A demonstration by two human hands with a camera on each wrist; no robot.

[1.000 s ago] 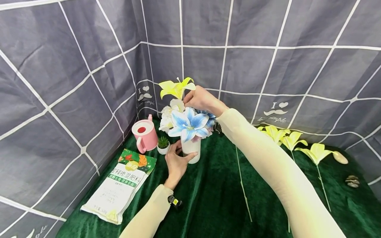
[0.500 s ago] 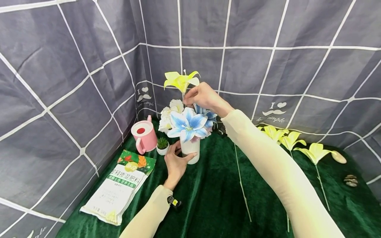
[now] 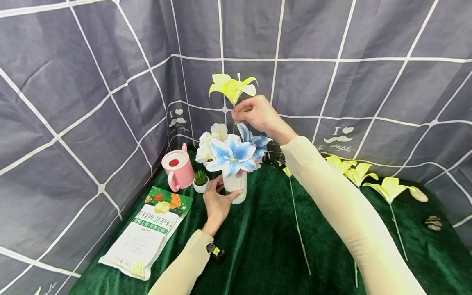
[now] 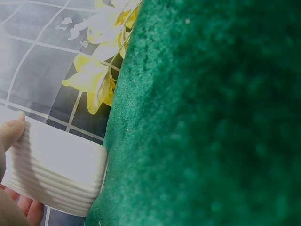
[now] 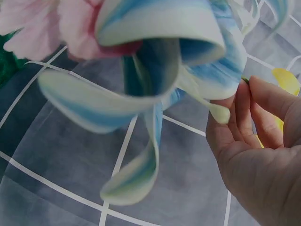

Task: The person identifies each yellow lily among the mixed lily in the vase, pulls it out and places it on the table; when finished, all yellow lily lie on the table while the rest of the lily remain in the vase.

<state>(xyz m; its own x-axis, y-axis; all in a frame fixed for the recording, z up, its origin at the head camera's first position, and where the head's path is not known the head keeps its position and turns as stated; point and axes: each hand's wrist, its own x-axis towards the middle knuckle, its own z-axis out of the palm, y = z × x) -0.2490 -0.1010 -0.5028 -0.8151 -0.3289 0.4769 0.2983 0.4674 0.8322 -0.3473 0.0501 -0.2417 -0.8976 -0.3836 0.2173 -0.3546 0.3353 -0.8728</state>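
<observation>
My left hand [image 3: 218, 203] holds the white ribbed vase [image 3: 236, 183] low on its side, with the thumb across the front. The left wrist view shows the vase wall [image 4: 61, 165] between thumb and fingers. Blue-and-white lilies [image 3: 233, 155], white flowers [image 3: 212, 141] and a bit of pink fill the vase top. Above them my right hand [image 3: 259, 116] pinches the stem of a yellow lily [image 3: 233, 88] just under its bloom. Blue petals hide the stem's lower end. In the right wrist view, a blue lily [image 5: 155, 70] hangs close beside the pinching fingers.
Left of the vase stand a small potted succulent [image 3: 200, 180] and a pink watering can [image 3: 178, 169]. A fertilizer bag [image 3: 147, 233] lies in front of them. Several yellow lilies [image 3: 391, 189], a pale stone [image 3: 418, 194] and a striped stone [image 3: 433, 223] lie on the right.
My right hand has risen and shifted right, lifting the yellow lily higher above the other flowers. The left hand keeps its hold on the vase.
</observation>
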